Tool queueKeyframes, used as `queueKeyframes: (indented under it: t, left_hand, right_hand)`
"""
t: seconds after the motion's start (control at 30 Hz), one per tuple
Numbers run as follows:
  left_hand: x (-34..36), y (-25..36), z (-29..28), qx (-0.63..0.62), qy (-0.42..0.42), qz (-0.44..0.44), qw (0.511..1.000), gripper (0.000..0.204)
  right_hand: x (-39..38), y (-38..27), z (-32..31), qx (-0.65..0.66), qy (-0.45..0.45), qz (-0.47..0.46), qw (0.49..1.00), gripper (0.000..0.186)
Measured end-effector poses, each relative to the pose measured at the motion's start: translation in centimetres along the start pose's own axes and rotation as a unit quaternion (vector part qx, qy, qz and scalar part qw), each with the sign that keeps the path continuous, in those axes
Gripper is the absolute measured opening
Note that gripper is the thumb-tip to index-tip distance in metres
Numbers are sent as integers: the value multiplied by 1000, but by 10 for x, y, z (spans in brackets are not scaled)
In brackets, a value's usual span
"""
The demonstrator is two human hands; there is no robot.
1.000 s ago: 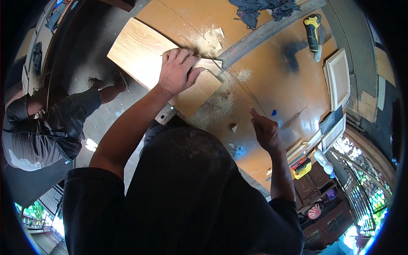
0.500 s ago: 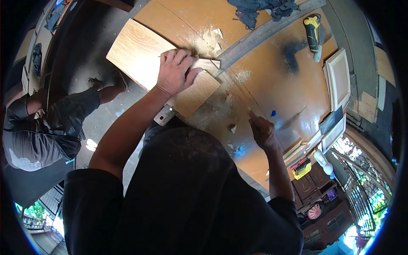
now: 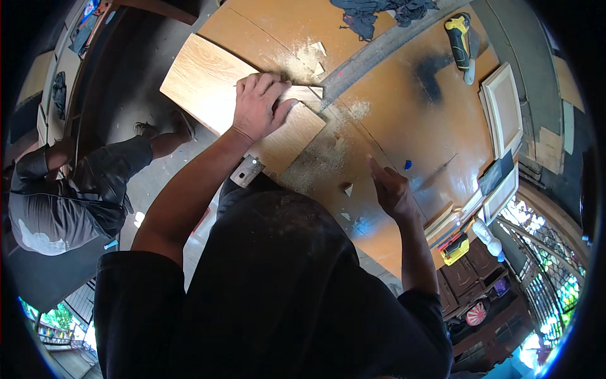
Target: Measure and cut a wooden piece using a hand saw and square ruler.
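Sawdusted workbench (image 3: 391,114), left hand (image 3: 257,106) flat on overhanging plank (image 3: 208,82), right hand (image 3: 390,188) loose beside bare bench edge.

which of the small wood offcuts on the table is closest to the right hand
The small triangular wood chip, lying just left of the right hand. The other offcuts sit far off in the sawdust beyond the board under the left hand.

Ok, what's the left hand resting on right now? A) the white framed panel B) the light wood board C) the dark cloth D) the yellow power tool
B: the left hand lies flat on the board, by the sawdust.
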State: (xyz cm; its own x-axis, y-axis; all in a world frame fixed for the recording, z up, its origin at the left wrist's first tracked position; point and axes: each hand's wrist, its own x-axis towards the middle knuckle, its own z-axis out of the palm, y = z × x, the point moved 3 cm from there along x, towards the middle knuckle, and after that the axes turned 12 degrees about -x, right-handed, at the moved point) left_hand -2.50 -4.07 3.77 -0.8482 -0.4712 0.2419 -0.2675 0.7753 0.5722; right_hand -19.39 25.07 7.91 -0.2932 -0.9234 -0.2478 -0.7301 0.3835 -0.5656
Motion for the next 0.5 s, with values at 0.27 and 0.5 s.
queueKeyframes:
  t: [0.27, 0.5]
  left_hand:
    - [3, 5, 4, -7, -11, 16, 1000, 38]
    - [-3, -2, -4, 6, -5, 0, 1000, 37]
  right_hand:
    - [96, -22, 36, 15, 94, -85, 992, 47]
    - [-5, -14, -15, -19, -21, 0, 1000, 46]
